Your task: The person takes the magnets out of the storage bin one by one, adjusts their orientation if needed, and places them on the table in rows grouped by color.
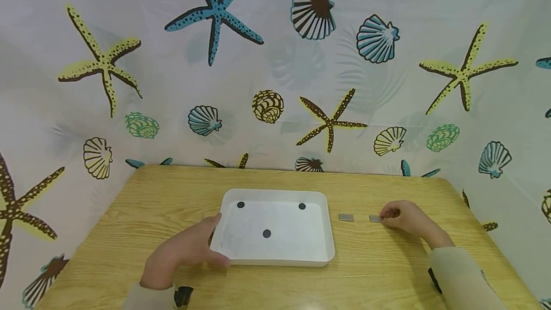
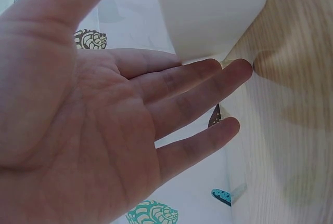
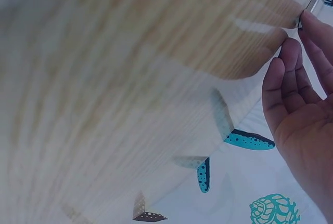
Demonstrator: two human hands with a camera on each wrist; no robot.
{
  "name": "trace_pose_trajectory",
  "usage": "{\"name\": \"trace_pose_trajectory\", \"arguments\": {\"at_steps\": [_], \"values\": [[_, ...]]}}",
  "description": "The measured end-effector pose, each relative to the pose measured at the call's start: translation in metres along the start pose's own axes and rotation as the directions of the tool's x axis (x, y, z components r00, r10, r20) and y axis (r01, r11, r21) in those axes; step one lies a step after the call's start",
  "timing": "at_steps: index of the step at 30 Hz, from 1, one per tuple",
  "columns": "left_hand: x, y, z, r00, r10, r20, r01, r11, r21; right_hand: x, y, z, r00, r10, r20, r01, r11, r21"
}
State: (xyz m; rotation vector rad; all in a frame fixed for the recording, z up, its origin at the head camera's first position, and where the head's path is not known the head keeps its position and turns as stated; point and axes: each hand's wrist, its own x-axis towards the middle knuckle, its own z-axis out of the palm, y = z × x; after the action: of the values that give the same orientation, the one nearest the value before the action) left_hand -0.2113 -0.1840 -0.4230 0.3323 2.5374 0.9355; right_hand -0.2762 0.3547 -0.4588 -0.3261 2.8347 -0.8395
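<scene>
A white rectangular tray [image 1: 284, 250] with three round black discs on its floor sits on the table. My left hand [image 1: 189, 245] is at the tray's left end, its thumb along the near corner and its fingers by the left wall. In the left wrist view those fingers are straight and spread, fingertips close to the table beside the tray [image 2: 213, 16]. Right of the tray, my right hand [image 1: 404, 219] pinches the right end of a small flat grey rectangular piece [image 1: 375, 218], low at the tabletop. A matching grey piece [image 1: 346, 217] lies between it and the tray.
The black discs include one at the back left [image 1: 240, 204], one at the back right [image 1: 302, 206] and one near the middle [image 1: 267, 233]. Behind the wooden table [image 1: 168, 190] hangs a white curtain [image 1: 275, 66] with starfish and shells, also along both sides.
</scene>
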Motion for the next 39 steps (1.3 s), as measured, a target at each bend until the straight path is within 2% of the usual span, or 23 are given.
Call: {"name": "trace_pose_trajectory", "arguments": {"at_steps": [19, 32, 39], "values": [[0.000, -0.001, 0.002, 1.000, 0.016, -0.009, -0.016, 1.000, 0.011, -0.003, -0.006, -0.002, 1.000, 0.017, 0.014, -0.017, 1.000, -0.001], [0.002, -0.003, 0.001, 1.000, 0.002, -0.005, -0.002, 1.000, 0.003, 0.003, -0.032, -0.009, 0.998, 0.055, 0.007, -0.054, 0.990, -0.133], [0.000, -0.001, 0.001, 1.000, 0.011, -0.005, -0.011, 1.000, 0.001, 0.007, -0.041, -0.011, 1.000, 0.013, 0.006, -0.012, 0.990, -0.142]]}}
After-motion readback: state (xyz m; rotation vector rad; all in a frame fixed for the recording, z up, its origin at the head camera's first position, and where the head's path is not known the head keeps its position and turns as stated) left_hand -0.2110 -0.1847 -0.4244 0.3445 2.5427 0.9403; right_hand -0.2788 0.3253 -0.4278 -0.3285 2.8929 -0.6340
